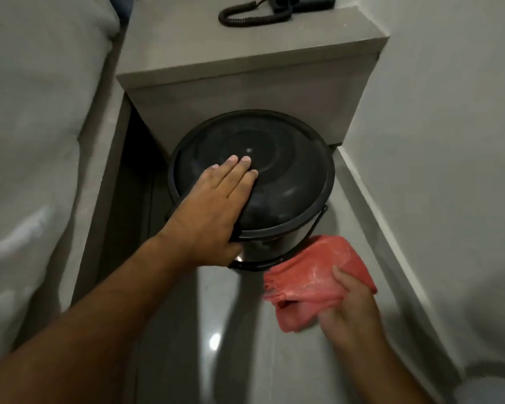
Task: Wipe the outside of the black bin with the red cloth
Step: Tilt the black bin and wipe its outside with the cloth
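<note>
Beside the bed point(27, 112) on the left, the left hand point(213, 208) lies flat and open on the lid of the black bin point(274, 170), most likely to keep it from sliding. That bin stands on the floor point(216, 360), tucked against the grey worktop point(216, 48) with the phone point(289, 4). To the right, the right hand point(350, 304) has a tight grip on the bunched red cloth point(309, 278), held just beside the bin's lower side, probably ready to rub it.
</note>
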A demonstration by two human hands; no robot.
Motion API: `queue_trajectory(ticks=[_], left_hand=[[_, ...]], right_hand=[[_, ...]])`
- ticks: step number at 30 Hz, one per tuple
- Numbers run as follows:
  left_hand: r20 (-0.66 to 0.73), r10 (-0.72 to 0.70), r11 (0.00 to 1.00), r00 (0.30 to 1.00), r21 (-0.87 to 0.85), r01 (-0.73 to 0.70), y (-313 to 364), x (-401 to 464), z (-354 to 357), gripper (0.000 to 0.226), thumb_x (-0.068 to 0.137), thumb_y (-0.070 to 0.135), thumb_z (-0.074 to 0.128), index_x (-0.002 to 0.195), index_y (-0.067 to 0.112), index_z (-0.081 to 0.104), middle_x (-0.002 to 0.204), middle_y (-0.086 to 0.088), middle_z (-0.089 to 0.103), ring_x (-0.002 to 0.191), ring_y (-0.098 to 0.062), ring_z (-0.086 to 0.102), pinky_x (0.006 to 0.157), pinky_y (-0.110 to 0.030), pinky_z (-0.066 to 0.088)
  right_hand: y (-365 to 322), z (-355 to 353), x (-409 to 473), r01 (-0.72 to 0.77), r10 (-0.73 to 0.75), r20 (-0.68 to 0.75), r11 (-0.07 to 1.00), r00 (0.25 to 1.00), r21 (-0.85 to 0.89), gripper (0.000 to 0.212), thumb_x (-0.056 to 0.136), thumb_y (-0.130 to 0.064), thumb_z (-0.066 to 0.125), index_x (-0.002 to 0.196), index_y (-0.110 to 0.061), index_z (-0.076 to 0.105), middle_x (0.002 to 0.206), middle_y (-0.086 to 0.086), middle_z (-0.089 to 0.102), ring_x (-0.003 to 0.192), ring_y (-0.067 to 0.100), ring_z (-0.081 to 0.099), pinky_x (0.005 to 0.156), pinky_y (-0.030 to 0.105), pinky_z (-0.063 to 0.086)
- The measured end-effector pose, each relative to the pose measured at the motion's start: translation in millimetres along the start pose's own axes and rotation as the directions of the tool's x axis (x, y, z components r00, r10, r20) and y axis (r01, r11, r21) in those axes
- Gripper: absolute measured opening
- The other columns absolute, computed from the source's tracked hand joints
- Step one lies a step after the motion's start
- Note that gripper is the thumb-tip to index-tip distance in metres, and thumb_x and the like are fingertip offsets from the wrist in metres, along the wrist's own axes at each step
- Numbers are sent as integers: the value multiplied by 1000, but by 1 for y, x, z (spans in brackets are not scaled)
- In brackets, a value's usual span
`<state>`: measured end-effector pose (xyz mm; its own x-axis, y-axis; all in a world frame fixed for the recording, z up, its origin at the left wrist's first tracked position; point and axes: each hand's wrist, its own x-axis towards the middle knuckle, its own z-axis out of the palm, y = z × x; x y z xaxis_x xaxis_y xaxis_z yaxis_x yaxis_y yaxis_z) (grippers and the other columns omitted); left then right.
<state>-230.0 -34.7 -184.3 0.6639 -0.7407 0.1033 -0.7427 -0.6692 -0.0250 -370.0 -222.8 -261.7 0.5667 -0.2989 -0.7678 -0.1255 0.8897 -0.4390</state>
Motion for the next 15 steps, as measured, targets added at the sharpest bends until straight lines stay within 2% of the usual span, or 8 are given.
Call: queue_trajectory(ticks=[1,3,6,8,9,12,14,15], left_hand=[[-9,-3,1000,1000,-12,3,0,0,1,98,63,49,55,145,1,31,156,-20,28,146,-35,20,116,-51,21],[-15,-25,1000,1000,-13,25,3,-1,0,99,62,45,60,146,3,29,157,-18,26,147,-32,17,117,-49,19],[10,-61,997,998,-56,62,9,-2,-9,103,61,42,68,147,5,27,159,-15,23,148,-28,14,119,-46,13],[28,-76,991,997,-113,78,15,-1,-16,105,59,38,74,147,5,28,159,-15,23,148,-28,14,120,-43,10],[36,-83,987,996,-133,87,18,-1,-18,105,58,36,76,147,4,29,158,-15,24,148,-28,14,120,-43,9],[72,-105,976,992,-186,117,19,6,-28,107,56,34,76,147,5,28,158,-14,24,148,-26,15,120,-39,9],[75,-135,956,988,-253,150,9,18,-46,104,54,35,73,146,9,32,153,-9,36,142,-19,26,115,-23,16],[71,-159,939,985,-297,173,1,23,-55,99,54,35,72,143,12,37,144,-4,46,135,-14,37,107,-11,24]], right_hand=[[6,2,6,8,-8,-44,1000,999,-9,21,95,-5,56,115,0,53,103,24,66,87,38,66,65,52,53],[16,6,13,28,-29,-110,1000,993,-13,4,97,-3,54,97,-1,57,80,17,67,66,34,68,53,45,53],[26,6,9,108,-113,-190,993,975,-39,20,96,8,44,104,3,61,65,13,69,47,26,65,42,34,53],[27,-2,0,120,-129,-192,991,973,-55,27,94,12,36,90,4,61,41,8,64,30,21,61,27,27,47],[28,-7,-5,134,-146,-188,988,971,-78,28,94,11,36,86,3,61,35,5,61,26,19,59,24,25,44],[24,-13,-5,207,-234,-194,967,953,-152,29,101,6,42,78,-3,56,27,-1,54,19,10,52,19,18,35],[23,-14,4,233,-261,-174,958,950,-168,15,104,-6,48,96,-5,60,35,3,62,24,12,56,21,19,38],[24,-13,9,236,-259,-150,959,954,-156,11,104,-14,52,108,-10,61,51,10,72,34,21,65,25,23,45]])
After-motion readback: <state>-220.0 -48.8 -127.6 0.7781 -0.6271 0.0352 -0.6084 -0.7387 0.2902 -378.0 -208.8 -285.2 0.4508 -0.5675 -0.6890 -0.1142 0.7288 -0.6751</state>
